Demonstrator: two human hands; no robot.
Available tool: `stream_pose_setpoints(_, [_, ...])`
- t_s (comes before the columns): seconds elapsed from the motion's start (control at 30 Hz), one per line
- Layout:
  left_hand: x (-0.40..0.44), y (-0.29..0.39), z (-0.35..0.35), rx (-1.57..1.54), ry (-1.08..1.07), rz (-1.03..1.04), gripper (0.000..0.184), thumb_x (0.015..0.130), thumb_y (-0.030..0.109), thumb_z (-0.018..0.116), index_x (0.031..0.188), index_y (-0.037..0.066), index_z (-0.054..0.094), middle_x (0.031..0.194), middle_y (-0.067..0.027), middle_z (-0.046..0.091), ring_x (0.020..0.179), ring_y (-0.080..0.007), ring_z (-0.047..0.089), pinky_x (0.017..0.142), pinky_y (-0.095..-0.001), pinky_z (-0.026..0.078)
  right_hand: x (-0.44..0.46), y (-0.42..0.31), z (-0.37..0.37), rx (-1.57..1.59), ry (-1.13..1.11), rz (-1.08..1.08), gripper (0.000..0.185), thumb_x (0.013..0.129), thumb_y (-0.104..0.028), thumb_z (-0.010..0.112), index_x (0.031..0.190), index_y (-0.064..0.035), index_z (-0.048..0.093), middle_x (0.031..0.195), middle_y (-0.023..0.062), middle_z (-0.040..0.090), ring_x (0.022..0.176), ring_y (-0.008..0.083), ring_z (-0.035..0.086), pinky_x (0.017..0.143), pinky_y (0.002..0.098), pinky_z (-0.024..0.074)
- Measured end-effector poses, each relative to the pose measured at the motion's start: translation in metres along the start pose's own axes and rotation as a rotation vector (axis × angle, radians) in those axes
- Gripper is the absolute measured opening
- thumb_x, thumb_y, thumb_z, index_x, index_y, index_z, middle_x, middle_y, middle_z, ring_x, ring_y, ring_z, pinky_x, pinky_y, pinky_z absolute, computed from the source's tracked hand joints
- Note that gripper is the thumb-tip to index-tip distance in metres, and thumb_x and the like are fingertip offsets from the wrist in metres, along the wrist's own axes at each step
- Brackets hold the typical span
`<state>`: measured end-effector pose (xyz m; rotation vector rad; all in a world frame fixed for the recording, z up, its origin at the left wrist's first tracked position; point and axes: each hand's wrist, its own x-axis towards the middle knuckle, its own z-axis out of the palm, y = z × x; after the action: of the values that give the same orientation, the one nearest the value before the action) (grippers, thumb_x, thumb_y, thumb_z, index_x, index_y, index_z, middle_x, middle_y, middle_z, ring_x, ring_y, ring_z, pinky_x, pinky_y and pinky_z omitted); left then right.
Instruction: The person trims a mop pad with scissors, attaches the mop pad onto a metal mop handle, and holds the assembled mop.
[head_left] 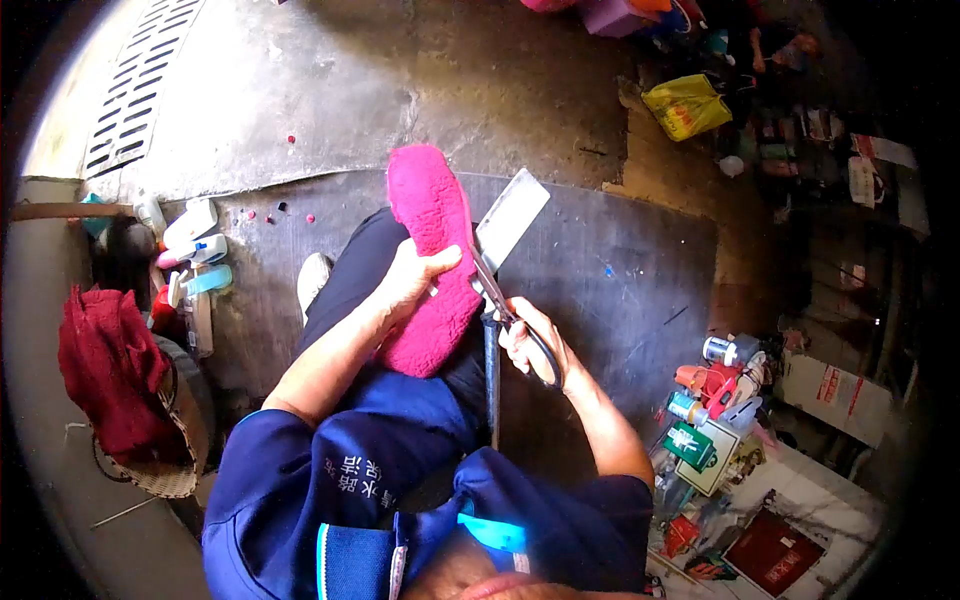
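A bright pink fleece insole [432,210], shaped like a shoe sole, lies over my lap with its toe pointing away from me. My left hand [412,278] grips it at the middle, thumb on top. In my right hand [535,338] is a pair of scissors [497,292] with dark handles. Their blades lie along the insole's right edge; whether they touch the fabric I cannot tell. Just beyond the blades, a pale rectangular plate [513,215] slants up to the right. A dark upright rod [492,385] stands between my legs, below the scissors.
On my left, dark red cloth [112,370] fills a wicker basket [165,478], near several bottles and brushes [195,225]. To the right, jars and boxes crowd a low surface, among them a green box [690,446]. A yellow bag [687,107] lies farther off.
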<state>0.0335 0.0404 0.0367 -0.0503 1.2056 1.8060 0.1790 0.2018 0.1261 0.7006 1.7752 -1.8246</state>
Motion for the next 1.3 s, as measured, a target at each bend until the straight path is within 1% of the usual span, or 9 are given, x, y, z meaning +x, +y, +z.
stream_pose_setpoints(0.17, [-0.003,0.007,0.002,-0.009,-0.004,-0.029,0.023,0.08,0.021,0.069,0.098,0.009,0.063,0.08,0.0018,0.062,0.062,-0.0081,0.054,0.05,-0.0227,0.041,0.007,-0.011,0.003,0.03,0.014,0.063,0.015,0.091,-0.018,0.044,0.104,-0.0097,0.046,0.061,-0.0052,0.039,0.045,0.0027,0.037,0.04,0.017,0.032])
stream_pose_setpoints(0.27, [-0.002,0.006,0.0,0.029,0.001,-0.04,0.023,0.081,0.02,0.068,0.099,0.008,0.062,0.08,0.0016,0.063,0.062,-0.0086,0.055,0.051,-0.0229,0.042,0.007,-0.014,0.003,0.05,-0.026,0.043,0.047,0.09,-0.055,0.047,0.105,-0.0101,0.047,0.061,-0.0056,0.038,0.045,0.0021,0.036,0.041,0.0169,0.0321])
stream_pose_setpoints(0.5, [0.005,-0.001,-0.002,0.076,0.008,0.002,0.039,0.079,0.029,0.071,0.108,0.007,0.057,0.084,-0.0007,0.061,0.063,-0.0096,0.055,0.047,-0.0221,0.043,0.014,0.002,0.004,0.226,0.0,0.104,0.048,0.089,-0.058,0.043,0.102,-0.0114,0.047,0.064,-0.0046,0.042,0.044,0.0016,0.036,0.039,0.0163,0.0335])
stream_pose_setpoints(0.6, [0.009,-0.003,-0.014,0.274,0.306,0.322,0.076,0.071,0.03,0.08,0.123,-0.002,0.035,0.105,-0.0151,0.055,0.089,-0.0247,0.059,0.076,-0.0364,0.05,0.026,0.016,0.002,0.274,0.023,0.116,0.038,0.094,-0.049,0.041,0.101,-0.0126,0.047,0.065,-0.0036,0.044,0.044,0.0026,0.037,0.038,0.017,0.0341])
stream_pose_setpoints(0.7, [-0.009,0.006,-0.023,0.778,0.618,0.625,0.069,0.068,0.022,0.081,0.118,-0.002,0.041,0.106,-0.0184,0.052,0.1,-0.0278,0.052,0.086,-0.0404,0.044,0.03,0.022,0.005,0.327,0.006,0.078,0.037,0.094,-0.049,0.041,0.101,-0.0126,0.046,0.065,-0.0027,0.044,0.044,0.0035,0.038,0.039,0.0184,0.0351])
stream_pose_setpoints(0.77, [-0.016,0.026,-0.01,1.024,0.46,1.024,0.044,0.066,0.025,0.08,0.095,0.002,0.057,0.085,-0.0139,0.054,0.085,-0.0311,0.054,0.078,-0.0378,0.045,0.03,0.024,0.008,0.311,-0.001,0.078,0.037,0.095,-0.049,0.041,0.102,-0.0125,0.044,0.065,-0.0018,0.044,0.044,0.0044,0.038,0.039,0.0198,0.0363])
stream_pose_setpoints(0.83, [-0.014,0.025,0.001,0.994,0.068,0.703,0.039,0.068,0.026,0.081,0.085,0.002,0.056,0.076,-0.0108,0.055,0.074,-0.0267,0.056,0.069,-0.0354,0.046,0.031,0.019,0.011,0.215,-0.016,0.089,0.039,0.094,-0.051,0.039,0.104,-0.0132,0.043,0.065,-0.0016,0.044,0.045,0.005,0.039,0.04,0.0206,0.0371])
stream_pose_setpoints(0.97, [0.007,0.015,0.007,0.999,0.083,0.45,0.041,0.069,0.033,0.08,0.081,0.002,0.058,0.069,-0.0109,0.059,0.062,-0.0208,0.057,0.057,-0.0329,0.046,0.031,0.002,-0.015,0.497,-0.199,0.244,0.052,0.087,-0.063,0.04,0.102,-0.0126,0.044,0.065,-0.0026,0.044,0.046,0.0053,0.039,0.04,0.0206,0.0364])
stream_pose_setpoints(1.3, [0.007,0.018,0.017,1.06,0.136,0.372,0.018,0.077,0.015,0.068,0.083,0.0,0.061,0.071,-0.0142,0.064,0.064,-0.0251,0.064,0.061,-0.0321,0.05,0.032,-0.042,-0.042,0.072,-0.201,0.288,0.059,0.088,-0.064,0.039,0.104,-0.0089,0.052,0.066,-0.002,0.045,0.049,0.0049,0.041,0.042,0.0195,0.037])
